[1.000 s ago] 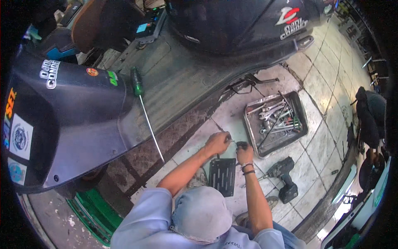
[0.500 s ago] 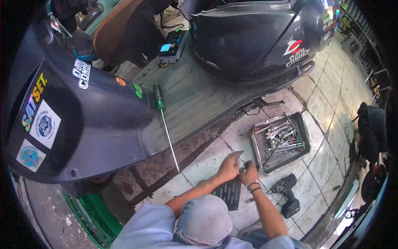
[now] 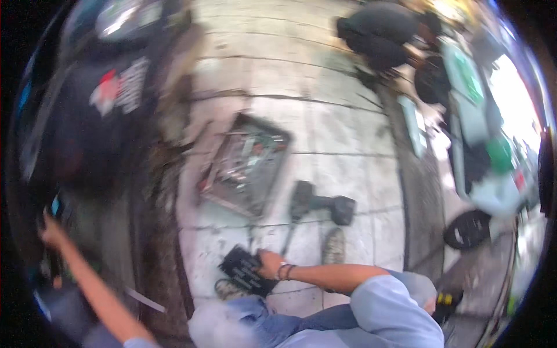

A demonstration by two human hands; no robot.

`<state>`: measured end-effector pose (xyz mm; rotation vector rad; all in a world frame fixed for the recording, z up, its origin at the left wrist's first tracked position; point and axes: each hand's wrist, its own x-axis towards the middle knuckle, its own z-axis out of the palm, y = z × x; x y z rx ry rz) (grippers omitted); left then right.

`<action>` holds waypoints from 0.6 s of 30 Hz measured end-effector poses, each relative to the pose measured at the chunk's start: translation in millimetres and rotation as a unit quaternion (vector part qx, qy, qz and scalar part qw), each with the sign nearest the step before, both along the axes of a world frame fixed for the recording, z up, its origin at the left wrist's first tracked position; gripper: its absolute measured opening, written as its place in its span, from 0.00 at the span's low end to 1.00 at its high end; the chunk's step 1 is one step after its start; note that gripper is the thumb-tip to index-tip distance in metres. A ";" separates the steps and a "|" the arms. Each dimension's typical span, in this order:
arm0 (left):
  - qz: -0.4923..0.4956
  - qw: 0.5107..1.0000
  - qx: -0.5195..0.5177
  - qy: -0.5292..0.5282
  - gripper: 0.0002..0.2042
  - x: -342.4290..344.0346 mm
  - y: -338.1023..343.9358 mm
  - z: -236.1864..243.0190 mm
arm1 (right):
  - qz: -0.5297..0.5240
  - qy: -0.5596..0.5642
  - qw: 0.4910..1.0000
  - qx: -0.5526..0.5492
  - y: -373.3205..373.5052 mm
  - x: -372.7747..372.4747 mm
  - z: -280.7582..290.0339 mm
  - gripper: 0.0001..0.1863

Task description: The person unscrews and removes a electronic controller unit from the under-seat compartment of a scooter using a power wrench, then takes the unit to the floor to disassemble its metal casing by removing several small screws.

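Note:
The picture is smeared by motion. My right hand [image 3: 268,265], with dark bands at the wrist, grips the right edge of a flat black slotted panel [image 3: 235,261] low over the tiles. Far to the left, my left hand [image 3: 52,233] is stretched toward the scooter's footboard. Just above its fingers shows the small blue screen [image 3: 55,204] of a dark device. Blur hides how those fingers are set. A cordless drill [image 3: 318,203] lies ahead of my right hand, beside a metal tray [image 3: 268,194] of wrenches and other hand tools.
The dark scooter body [image 3: 75,127] fills the left side. A pale screwdriver shaft [image 3: 145,300] lies across the footboard near my left forearm. On the right, past a dark floor strip [image 3: 415,191], stand a black round object [image 3: 469,229] and pale containers [image 3: 493,194].
The view has swung to the right. My hands, close together before, are now far apart: the left reaches out to the scooter, and the right is at the black panel.

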<state>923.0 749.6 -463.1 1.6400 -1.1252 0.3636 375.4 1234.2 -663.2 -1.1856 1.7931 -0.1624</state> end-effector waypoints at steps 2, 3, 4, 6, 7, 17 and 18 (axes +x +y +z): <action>-0.070 0.988 0.125 -0.055 0.37 95.9 -54.8 -10.8 | -0.024 -0.091 0.994 -0.047 -0.9 6.2 14.9 0.28; -0.035 0.973 0.219 -0.062 0.41 45.5 -71.7 -48.1 | -0.089 -0.110 0.989 -0.047 10.8 -2.1 2.7 0.28; 0.010 0.948 0.306 -0.087 0.46 4.1 -73.7 -65.6 | -0.144 -0.139 0.978 -0.056 21.1 -8.5 -6.5 0.27; -0.199 0.922 0.313 -0.110 0.41 13.4 -97.4 -66.7 | -0.109 -0.152 0.974 -0.125 19.9 -7.1 -9.8 0.27; -0.205 0.852 0.365 -0.316 0.37 9.4 -103.7 -69.7 | -0.117 -0.150 0.974 -0.123 18.8 -13.4 -4.0 0.27; -0.047 0.910 0.264 0.317 0.51 -49.0 -68.2 7.1 | -0.167 -0.072 0.983 0.000 6.5 -195.6 164.8 0.32; -0.087 0.881 0.165 0.435 0.48 -125.7 -18.0 42.4 | -0.164 -0.039 0.985 0.041 17.7 -215.5 172.5 0.32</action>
